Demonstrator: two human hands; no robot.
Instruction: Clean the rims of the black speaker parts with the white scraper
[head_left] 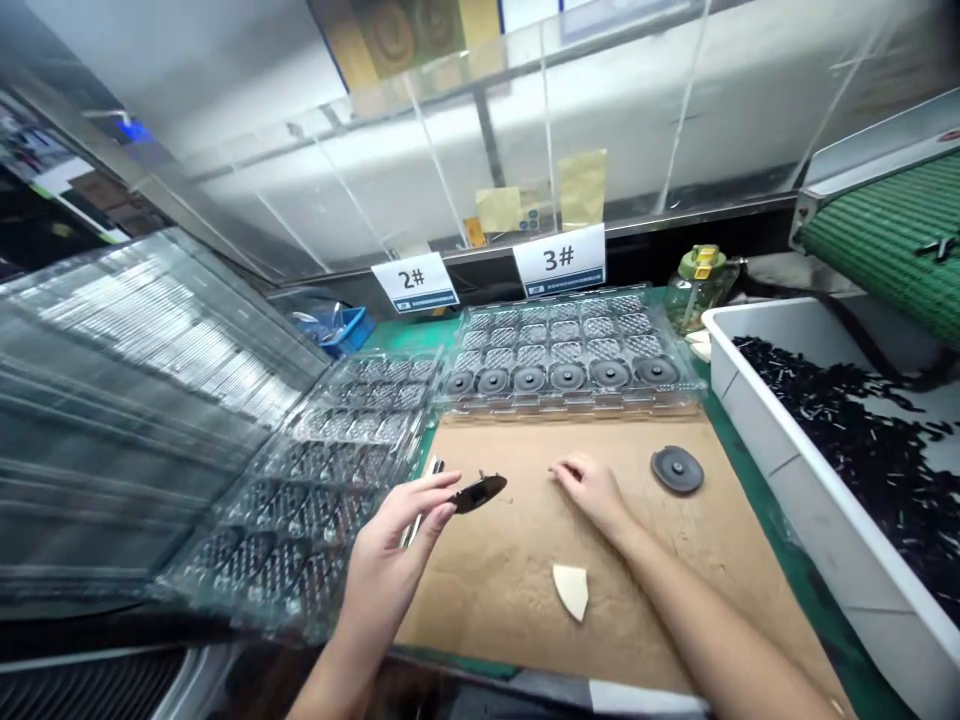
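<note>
My left hand (397,540) pinches a dark round disc (480,494) by its edge between thumb and fingers. The disc is tilted nearly edge-on, and a small stub stands up from its upper face. My right hand (592,492) is over the brown board (510,590) with thumb and forefinger pressed together; whatever they may hold is too small to make out. To its right, a grey disc (677,469) with a central knob and a gap in its rim lies flat. A cream wedge-shaped piece (571,591) lies on the board below my hands.
Behind the board, a clear tray (567,345) carries grey discs in its front row. More clear trays (315,470) are at left. A white bin (817,510) of black parts borders the right side, near a green conveyor (892,230) and a bottle (697,285).
</note>
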